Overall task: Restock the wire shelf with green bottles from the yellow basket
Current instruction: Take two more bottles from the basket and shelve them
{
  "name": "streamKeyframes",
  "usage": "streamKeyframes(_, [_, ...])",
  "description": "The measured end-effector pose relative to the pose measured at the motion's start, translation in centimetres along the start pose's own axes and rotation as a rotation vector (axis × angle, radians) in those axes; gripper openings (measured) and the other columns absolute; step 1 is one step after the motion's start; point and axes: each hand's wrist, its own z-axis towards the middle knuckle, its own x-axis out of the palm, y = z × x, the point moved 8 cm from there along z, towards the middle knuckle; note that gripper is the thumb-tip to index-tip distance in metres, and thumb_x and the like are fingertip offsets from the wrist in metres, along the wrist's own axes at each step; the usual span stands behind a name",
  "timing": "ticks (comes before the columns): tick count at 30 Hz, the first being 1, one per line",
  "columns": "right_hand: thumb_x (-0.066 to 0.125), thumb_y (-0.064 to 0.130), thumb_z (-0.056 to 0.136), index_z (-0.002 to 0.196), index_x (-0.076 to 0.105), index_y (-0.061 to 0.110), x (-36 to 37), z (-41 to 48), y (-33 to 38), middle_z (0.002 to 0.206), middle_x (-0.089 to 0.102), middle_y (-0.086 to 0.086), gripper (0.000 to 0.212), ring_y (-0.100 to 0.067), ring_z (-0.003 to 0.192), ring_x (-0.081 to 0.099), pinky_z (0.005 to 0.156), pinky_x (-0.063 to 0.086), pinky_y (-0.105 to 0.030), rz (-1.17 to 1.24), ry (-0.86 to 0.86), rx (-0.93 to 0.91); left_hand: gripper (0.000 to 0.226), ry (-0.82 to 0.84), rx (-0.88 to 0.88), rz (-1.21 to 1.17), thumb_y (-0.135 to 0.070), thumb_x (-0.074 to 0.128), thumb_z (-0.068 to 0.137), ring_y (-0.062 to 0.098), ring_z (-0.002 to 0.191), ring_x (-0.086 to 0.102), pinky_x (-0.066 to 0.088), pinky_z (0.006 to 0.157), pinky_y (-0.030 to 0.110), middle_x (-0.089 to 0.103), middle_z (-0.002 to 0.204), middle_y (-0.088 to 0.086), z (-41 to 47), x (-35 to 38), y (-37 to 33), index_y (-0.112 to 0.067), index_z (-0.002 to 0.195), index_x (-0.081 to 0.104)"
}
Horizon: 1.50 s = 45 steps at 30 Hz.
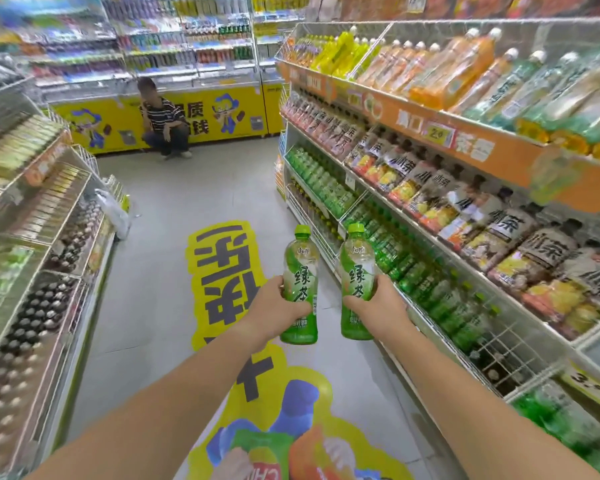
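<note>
Head view: each hand — left hand (278, 306), right hand (378, 303) — grips one upright green bottle (300, 285). Fingers wrapped tight. Next — slot both into the wire shelf (499, 344) at right.

I see bright, even shop light with hardly any shadow on the grey tiled floor (153, 271). The two green plastic tea bottles (300, 285) are sharp; shelves around them smear with motion blur (worst at the frame edges, where the wide lens bows them).

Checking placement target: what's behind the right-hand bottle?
Behind the right bottle, held by the right hand, sits the wire shelf of green bottles. The bottle covers the shelf's front edge there.
</note>
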Motion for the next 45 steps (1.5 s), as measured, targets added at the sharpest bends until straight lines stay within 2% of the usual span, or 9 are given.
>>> streamKeyframes(5, [0.078,0.024,0.077,0.111,0.050,0.020,-1.7,7.6,0.1,0.095,0.063,0.004,0.044,-0.012,0.081,0.062,0.061,0.047,-0.030,-0.016,-0.003,0.027,0.045,0.025,-0.011,0.000,-0.022,0.078,0.065,0.023,0.094,0.073,0.059,0.088,0.051,0.073,0.102,0.004,7.6,2.5,-2.2,-0.022,0.107,0.063])
streamKeyframes(9, [0.077,0.030,0.074,0.108,0.050,0.024,-3.7,11.6,-1.4,0.096,0.064,0.004,0.044,-0.017,0.083,0.065,0.075,0.056,-0.042,-0.034,-0.031,0.085,0.048,0.076,-0.008,0.006,-0.024,0.077,0.060,0.023,0.093,0.073,0.059,0.088,0.052,0.074,0.101,0.003,12.8,5.3,-3.0,-0.022,0.106,0.065])
streamKeyframes(16, [0.076,0.023,0.079,0.114,0.046,0.019,-7.1,15.9,-5.0,0.099,0.061,-0.002,0.045,-0.021,0.086,0.063,0.072,0.055,-0.041,-0.058,-0.107,0.192,0.045,0.223,-0.005,0.060,-0.023,0.074,0.057,0.021,0.091,0.072,0.060,0.085,0.045,0.074,0.096,0.003,20.7,11.6,-3.4,-0.020,0.101,0.065])
streamKeyframes(20, [0.075,0.020,0.081,0.113,0.045,0.021,-8.9,17.1,-8.0,0.096,0.061,-0.001,0.044,-0.016,0.080,0.062,0.061,0.048,-0.031,-0.024,-0.193,0.308,0.036,0.371,0.004,0.101,-0.014,0.076,0.062,0.021,0.087,0.072,0.059,0.079,0.037,0.075,0.089,-0.001,25.0,16.2,-3.0,-0.023,0.096,0.066])
streamKeyframes(24, [0.075,0.017,0.081,0.113,0.045,0.020,-10.1,17.8,-10.1,0.092,0.061,0.002,0.044,-0.011,0.074,0.061,0.054,0.043,-0.023,-0.011,-0.263,0.405,0.045,0.496,0.014,0.147,-0.020,0.075,0.054,0.021,0.090,0.073,0.060,0.084,0.042,0.076,0.091,-0.002,28.6,19.9,-2.6,-0.023,0.098,0.065])
streamKeyframes(30, [0.075,0.014,0.080,0.111,0.047,0.018,-10.3,18.2,-13.7,0.092,0.063,0.001,0.041,-0.008,0.074,0.061,0.050,0.043,-0.015,0.078,-0.449,0.587,0.039,0.767,0.039,0.259,-0.007,0.078,0.068,0.021,0.090,0.073,0.060,0.079,0.037,0.076,0.093,0.000,33.5,25.8,-2.4,-0.021,0.102,0.064])
streamKeyframes(34, [0.074,0.018,0.076,0.115,0.049,0.022,-9.6,17.6,-16.7,0.094,0.065,0.001,0.046,-0.016,0.079,0.066,0.064,0.056,-0.037,0.153,-0.574,0.687,0.045,0.924,0.048,0.340,-0.016,0.077,0.060,0.021,0.090,0.074,0.060,0.087,0.046,0.077,0.093,-0.001,35.1,29.1,-0.8,-0.022,0.103,0.065])
streamKeyframes(41, [0.075,0.019,0.076,0.115,0.050,0.024,-9.0,15.3,-24.5,0.097,0.069,-0.001,0.047,-0.021,0.081,0.070,0.072,0.060,-0.043,0.250,-0.719,0.838,0.047,1.080,0.039,0.437,-0.014,0.077,0.059,0.017,0.086,0.074,0.060,0.087,0.044,0.077,0.092,-0.002,35.8,35.3,4.1,-0.020,0.104,0.064])
streamKeyframes(45, [0.073,0.022,0.075,0.114,0.051,0.024,-10.4,15.1,-30.3,0.096,0.069,-0.005,0.046,-0.025,0.076,0.069,0.065,0.057,-0.044,0.255,-0.792,0.880,0.041,1.151,0.070,0.456,-0.006,0.079,0.067,0.016,0.087,0.075,0.059,0.089,0.046,0.078,0.094,-0.004,36.5,41.0,7.0,-0.020,0.104,0.066])
